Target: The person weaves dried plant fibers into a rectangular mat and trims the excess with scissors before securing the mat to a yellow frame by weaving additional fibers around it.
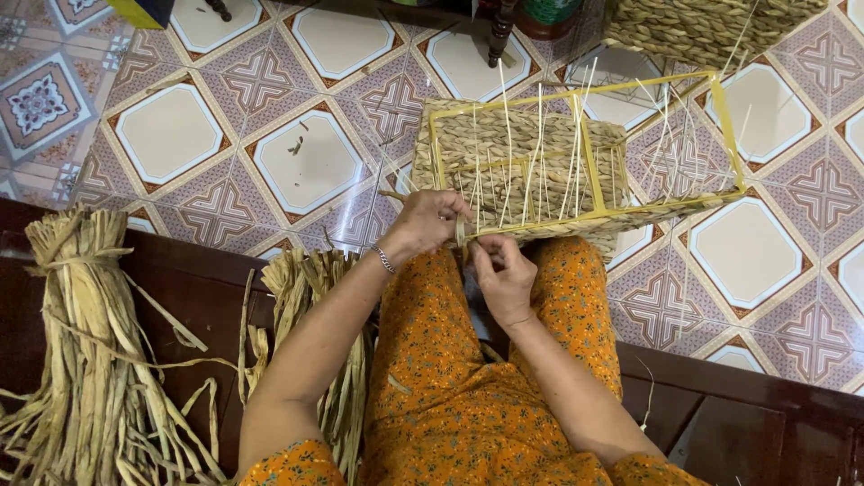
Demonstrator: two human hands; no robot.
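A tied straw bundle (76,333) lies on the dark bench (747,423); a finished basket (702,27) sits on patterned tiles (171,135).

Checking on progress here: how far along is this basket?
One side wall of the basket on the yellow frame looks woven. The left hand and right hand work a strand at the near edge. The rest of the frame shows bare upright strands; fibre bundles lie unused.
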